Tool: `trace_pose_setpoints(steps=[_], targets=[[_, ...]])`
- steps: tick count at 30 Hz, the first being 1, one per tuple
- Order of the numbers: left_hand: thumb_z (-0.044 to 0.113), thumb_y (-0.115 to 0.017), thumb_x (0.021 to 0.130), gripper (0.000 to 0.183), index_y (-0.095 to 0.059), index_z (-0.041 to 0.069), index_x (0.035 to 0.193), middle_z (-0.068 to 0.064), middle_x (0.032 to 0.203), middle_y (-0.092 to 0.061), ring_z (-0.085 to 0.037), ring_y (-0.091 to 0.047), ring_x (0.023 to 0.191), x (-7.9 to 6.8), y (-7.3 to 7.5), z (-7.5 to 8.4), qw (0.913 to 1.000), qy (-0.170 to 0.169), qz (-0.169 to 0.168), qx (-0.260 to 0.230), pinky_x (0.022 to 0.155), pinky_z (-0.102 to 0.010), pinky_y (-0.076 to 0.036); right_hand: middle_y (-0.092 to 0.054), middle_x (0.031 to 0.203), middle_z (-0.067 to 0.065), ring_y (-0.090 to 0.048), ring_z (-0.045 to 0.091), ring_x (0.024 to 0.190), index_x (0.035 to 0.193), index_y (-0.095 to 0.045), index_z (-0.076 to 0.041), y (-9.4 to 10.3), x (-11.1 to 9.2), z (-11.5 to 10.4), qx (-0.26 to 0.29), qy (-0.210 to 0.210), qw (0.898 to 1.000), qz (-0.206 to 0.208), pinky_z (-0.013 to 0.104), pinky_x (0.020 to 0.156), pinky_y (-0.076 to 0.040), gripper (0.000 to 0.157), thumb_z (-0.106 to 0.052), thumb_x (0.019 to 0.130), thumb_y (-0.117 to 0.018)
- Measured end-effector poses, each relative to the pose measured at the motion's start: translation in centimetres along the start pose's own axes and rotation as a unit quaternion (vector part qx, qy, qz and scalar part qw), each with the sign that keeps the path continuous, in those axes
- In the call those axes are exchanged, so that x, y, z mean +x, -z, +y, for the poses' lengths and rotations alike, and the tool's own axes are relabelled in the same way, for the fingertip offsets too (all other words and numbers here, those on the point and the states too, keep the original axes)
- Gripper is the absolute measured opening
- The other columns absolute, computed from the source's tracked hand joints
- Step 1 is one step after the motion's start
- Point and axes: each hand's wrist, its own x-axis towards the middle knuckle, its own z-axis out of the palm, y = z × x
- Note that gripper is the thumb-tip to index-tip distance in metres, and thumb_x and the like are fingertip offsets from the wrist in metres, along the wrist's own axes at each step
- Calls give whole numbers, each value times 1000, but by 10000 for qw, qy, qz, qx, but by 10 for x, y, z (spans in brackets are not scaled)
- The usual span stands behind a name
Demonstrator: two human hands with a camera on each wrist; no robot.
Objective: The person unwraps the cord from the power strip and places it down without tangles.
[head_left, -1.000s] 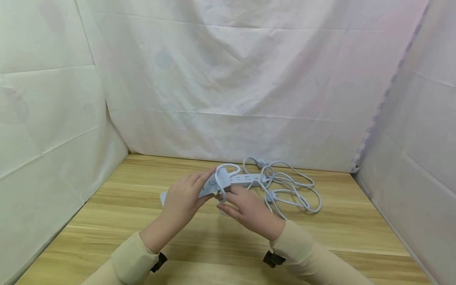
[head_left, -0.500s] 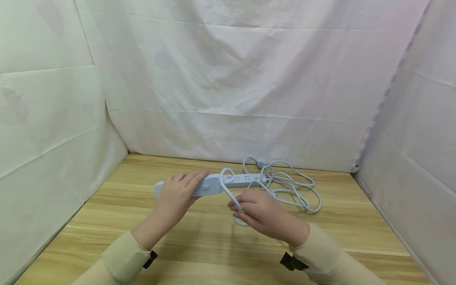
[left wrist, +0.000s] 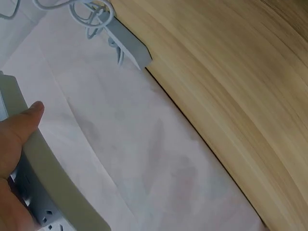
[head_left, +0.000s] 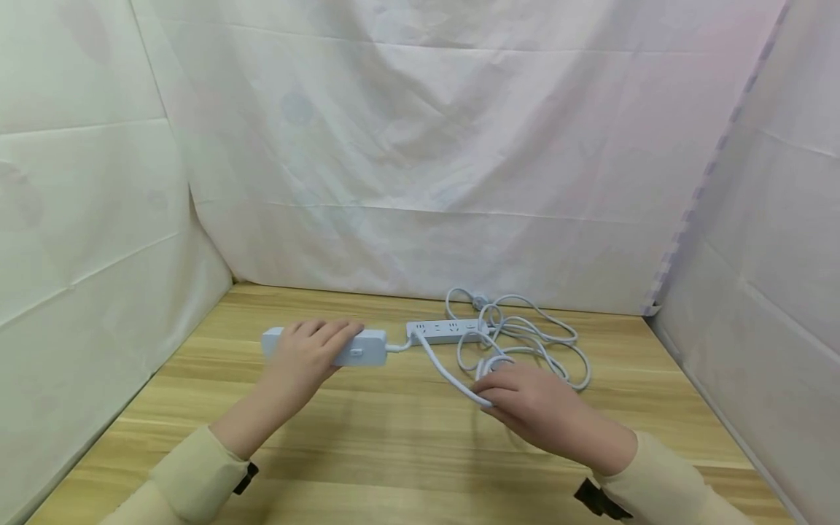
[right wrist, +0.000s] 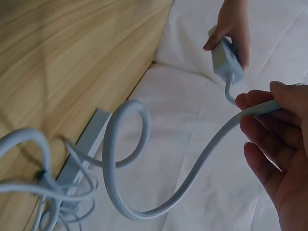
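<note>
My left hand (head_left: 298, 364) grips a white power strip (head_left: 370, 350) across its middle, raised above the table. In the left wrist view the thumb lies along the side of the strip (left wrist: 57, 178), and a few socket holes show. A white cord (head_left: 453, 377) runs from the strip's right end to my right hand (head_left: 538, 412). There, thumb and fingers pinch the cord, as the right wrist view shows; a loop of cord (right wrist: 168, 204) hangs from the fingers. The other fingers of the right hand (right wrist: 288, 139) are loosely bent.
A second white power strip (head_left: 438, 332) lies farther back on the wooden table (head_left: 394, 452). Its cord (head_left: 558, 339) spreads in loose coils to the right, with a plug (head_left: 480, 301) near the back edge. White cloth (head_left: 420, 146) hangs behind and at both sides.
My hands have moved apart: the left carries the power strip left and levels it, while the right draws the cord right. The cord between them has straightened from a tight loop.
</note>
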Motion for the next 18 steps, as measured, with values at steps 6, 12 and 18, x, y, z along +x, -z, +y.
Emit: trace_pose_setpoints(steps=[6,12,18], targets=[[18,-92,64,71,-59,13,127,-3,115,-65,-27,-60,94,-7,5,-10,9991,-159,-396,-13,80,-46,-48,-68,93,-1,-66,17,81,89,-70,-9,6,-18,4,-426,36,9991,53,32,68,-53,41,-27,106,-38],[19,-92,63,71,-59,10,126,-3,114,-65,-26,-61,94,-13,6,-14,9973,-283,-685,16,75,-44,-49,-65,88,-1,-63,18,74,84,-67,-8,8,-35,16,-903,-23,9959,-63,31,63,-52,47,-27,108,-32],[25,-92,64,65,-61,7,119,-3,107,-66,-25,-63,92,-20,-2,-12,9949,-522,-867,3,71,-41,-50,-65,90,0,-64,18,75,84,-69,-8,3,-57,32,-900,-331,9949,-299,32,62,-52,49,-33,107,-33]])
